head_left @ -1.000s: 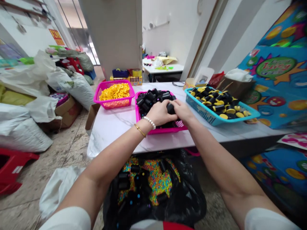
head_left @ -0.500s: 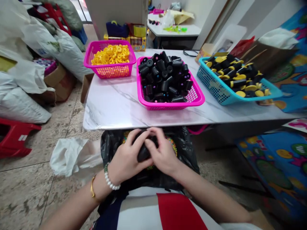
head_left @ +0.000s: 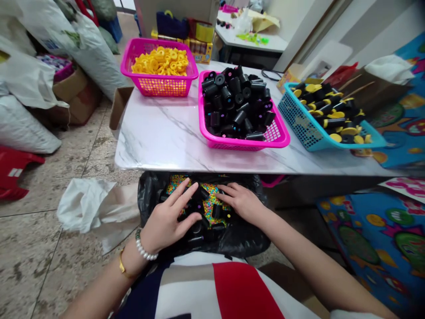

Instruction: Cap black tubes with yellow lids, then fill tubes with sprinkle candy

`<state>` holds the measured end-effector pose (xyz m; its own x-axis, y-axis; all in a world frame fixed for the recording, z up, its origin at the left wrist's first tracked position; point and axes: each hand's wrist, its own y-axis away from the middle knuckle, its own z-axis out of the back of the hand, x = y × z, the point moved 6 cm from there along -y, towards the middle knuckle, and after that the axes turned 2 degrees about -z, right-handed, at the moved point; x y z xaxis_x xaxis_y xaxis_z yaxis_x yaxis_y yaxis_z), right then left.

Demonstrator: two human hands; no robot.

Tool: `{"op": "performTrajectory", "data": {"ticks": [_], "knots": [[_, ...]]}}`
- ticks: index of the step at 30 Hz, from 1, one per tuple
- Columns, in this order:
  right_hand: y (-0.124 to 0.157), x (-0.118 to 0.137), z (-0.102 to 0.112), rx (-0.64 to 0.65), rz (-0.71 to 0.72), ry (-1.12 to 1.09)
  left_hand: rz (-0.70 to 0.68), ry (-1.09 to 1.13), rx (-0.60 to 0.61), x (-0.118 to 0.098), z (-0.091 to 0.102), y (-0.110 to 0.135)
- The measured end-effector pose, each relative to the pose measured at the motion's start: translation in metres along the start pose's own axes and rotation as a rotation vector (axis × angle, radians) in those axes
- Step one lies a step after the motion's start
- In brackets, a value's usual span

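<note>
In my lap sits a black plastic bag (head_left: 149,195) spread open, holding many small multicoloured beads (head_left: 210,201). Several black cylinders (head_left: 217,211) lie among the beads. My left hand (head_left: 171,217) is over the bag's left side, fingers apart, with black cylinders beside and partly beneath it. On the right, my right hand (head_left: 241,201) rests at the beads with its fingers stretched out. Neither hand grips anything that I can see.
On the marbled table (head_left: 159,133) stand a pink basket of black cylinders (head_left: 244,145), a pink basket of yellow rings (head_left: 159,85) and a blue basket of black-and-yellow pieces (head_left: 299,119). White sacks (head_left: 26,119) and a red stool (head_left: 16,170) are at the left.
My hands were together around black cylinders. They have moved apart and opened, and black cylinders now lie on the beads. The view has shifted slightly.
</note>
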<state>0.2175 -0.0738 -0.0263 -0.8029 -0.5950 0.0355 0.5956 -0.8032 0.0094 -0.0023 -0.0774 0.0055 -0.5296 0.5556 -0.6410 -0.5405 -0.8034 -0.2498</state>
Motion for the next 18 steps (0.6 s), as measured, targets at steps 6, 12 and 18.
{"op": "performTrajectory", "data": {"ticks": [6, 12, 18], "knots": [[-0.018, 0.01, 0.002, 0.019, -0.152, 0.187, -0.132, -0.235, -0.207, -0.009, -0.009, -0.018], [-0.035, 0.032, -0.007, 0.137, -0.159, -0.012, -0.171, -0.309, 0.173, -0.016, -0.031, -0.033], [-0.005, 0.004, 0.009, -0.103, -0.325, -0.73, -0.111, -0.222, 0.148, -0.008, -0.014, -0.021]]}}
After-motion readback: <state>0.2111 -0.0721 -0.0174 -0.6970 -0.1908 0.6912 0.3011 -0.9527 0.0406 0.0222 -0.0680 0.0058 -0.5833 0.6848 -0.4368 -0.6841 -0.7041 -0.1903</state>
